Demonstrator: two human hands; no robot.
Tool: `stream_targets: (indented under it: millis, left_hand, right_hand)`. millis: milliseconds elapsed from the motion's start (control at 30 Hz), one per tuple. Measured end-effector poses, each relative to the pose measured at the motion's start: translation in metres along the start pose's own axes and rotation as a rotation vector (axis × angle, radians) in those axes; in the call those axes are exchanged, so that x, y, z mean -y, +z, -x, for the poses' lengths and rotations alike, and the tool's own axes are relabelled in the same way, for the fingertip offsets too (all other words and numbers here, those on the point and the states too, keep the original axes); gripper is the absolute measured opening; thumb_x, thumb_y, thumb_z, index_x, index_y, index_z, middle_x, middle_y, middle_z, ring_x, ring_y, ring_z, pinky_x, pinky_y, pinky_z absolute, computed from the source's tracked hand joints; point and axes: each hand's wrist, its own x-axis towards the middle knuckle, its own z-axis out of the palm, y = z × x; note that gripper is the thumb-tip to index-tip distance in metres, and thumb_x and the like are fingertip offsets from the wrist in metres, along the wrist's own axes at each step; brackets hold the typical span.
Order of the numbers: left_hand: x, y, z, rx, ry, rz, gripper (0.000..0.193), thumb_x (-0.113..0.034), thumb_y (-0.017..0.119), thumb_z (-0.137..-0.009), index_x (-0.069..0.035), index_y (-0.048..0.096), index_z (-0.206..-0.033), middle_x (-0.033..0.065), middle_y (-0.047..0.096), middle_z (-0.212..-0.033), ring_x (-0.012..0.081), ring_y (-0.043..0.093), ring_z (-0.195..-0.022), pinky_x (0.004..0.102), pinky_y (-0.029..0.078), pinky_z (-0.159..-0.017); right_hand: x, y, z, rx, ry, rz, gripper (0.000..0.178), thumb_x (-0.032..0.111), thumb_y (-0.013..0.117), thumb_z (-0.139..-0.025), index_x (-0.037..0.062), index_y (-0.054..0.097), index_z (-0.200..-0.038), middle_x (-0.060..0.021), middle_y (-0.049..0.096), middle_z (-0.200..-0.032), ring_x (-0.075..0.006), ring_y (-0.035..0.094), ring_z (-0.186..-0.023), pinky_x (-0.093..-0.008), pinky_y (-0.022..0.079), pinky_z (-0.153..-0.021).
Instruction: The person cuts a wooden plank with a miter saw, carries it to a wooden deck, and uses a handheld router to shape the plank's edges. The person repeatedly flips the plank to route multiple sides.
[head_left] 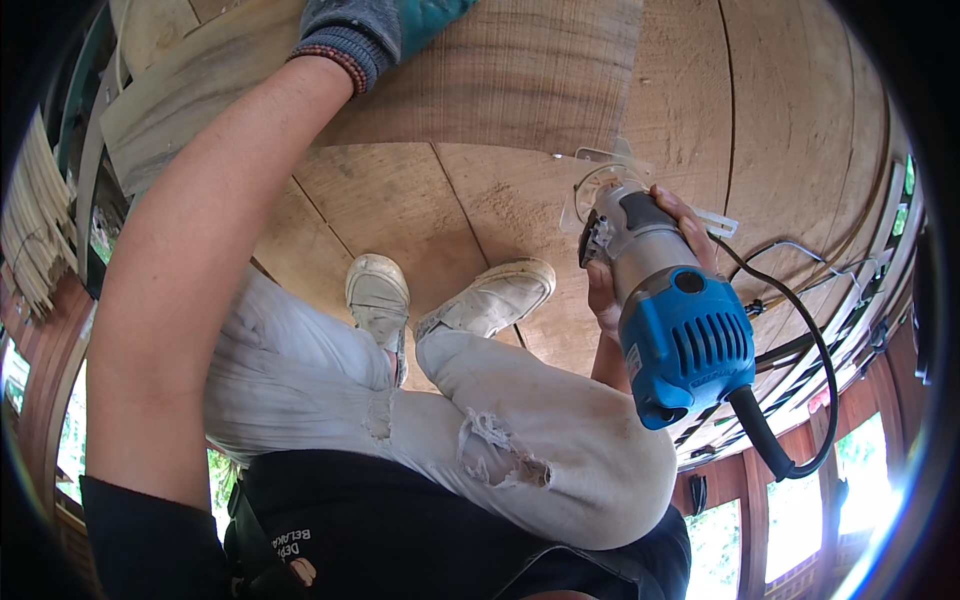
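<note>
My right hand (690, 222), bare, is wrapped round the silver body of a blue and silver trim router (688, 325). The router lies tilted, its clear plastic base (572, 205) at the near right corner of a thin wooden board (480, 85). Whether its bit touches the wood is hidden. My left hand (385, 28), in a grey and teal work glove, rests on the board at the top edge of the view. Most of its fingers are cut off, so its grip does not show. Beaded bracelets (335, 58) circle that wrist.
A black power cord (825, 350) loops from the router on the right. Wide floor planks (780, 120) carry fine sawdust. My shoes (490, 300) stand close to the board's near edge. Thin wooden strips (35, 220) are stacked at the left; thinner cables (800, 255) lie at the right.
</note>
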Motion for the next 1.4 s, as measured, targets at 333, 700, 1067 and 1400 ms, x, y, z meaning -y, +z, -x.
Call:
stream_targets:
  millis: [333,700,1067,1400]
  left_hand:
    - [0.000,0.001,0.000,-0.004,0.011,-0.025,0.041,-0.045,0.067,-0.087,-0.005,0.065,-0.082,0.0221,0.067,-0.084,0.0423,0.065,-0.087,0.0525,0.050,-0.083]
    - [0.000,0.001,-0.001,0.001,0.016,-0.021,0.040,-0.045,0.066,-0.087,-0.005,0.065,-0.082,0.0213,0.067,-0.083,0.0414,0.065,-0.086,0.0518,0.050,-0.083]
    - [-0.001,0.002,-0.002,0.001,0.008,-0.039,0.041,-0.045,0.067,-0.086,-0.005,0.065,-0.081,0.0209,0.067,-0.082,0.0412,0.065,-0.084,0.0519,0.050,-0.081]
    - [0.001,0.001,-0.003,0.004,0.018,0.003,0.040,-0.044,0.067,-0.086,-0.005,0.064,-0.080,0.0201,0.067,-0.081,0.0412,0.065,-0.084,0.0517,0.049,-0.080]
  right_hand:
    - [0.001,-0.002,-0.002,0.023,0.009,0.005,0.082,0.037,0.086,-0.081,0.0060,0.042,-0.142,-0.0229,0.061,-0.128,-0.0379,0.063,-0.122,-0.0529,0.053,-0.106]
    - [0.000,0.000,-0.004,0.016,0.016,-0.038,0.082,0.035,0.086,-0.082,0.0062,0.041,-0.144,-0.0226,0.060,-0.129,-0.0377,0.062,-0.123,-0.0527,0.052,-0.107]
    - [-0.001,0.000,-0.012,0.041,0.031,-0.004,0.083,0.036,0.087,-0.081,0.0072,0.041,-0.144,-0.0224,0.060,-0.129,-0.0377,0.062,-0.123,-0.0524,0.051,-0.108]
    - [-0.009,0.000,-0.019,0.048,-0.014,-0.035,0.083,0.034,0.087,-0.080,0.0059,0.041,-0.143,-0.0234,0.060,-0.129,-0.0380,0.062,-0.123,-0.0525,0.050,-0.108]
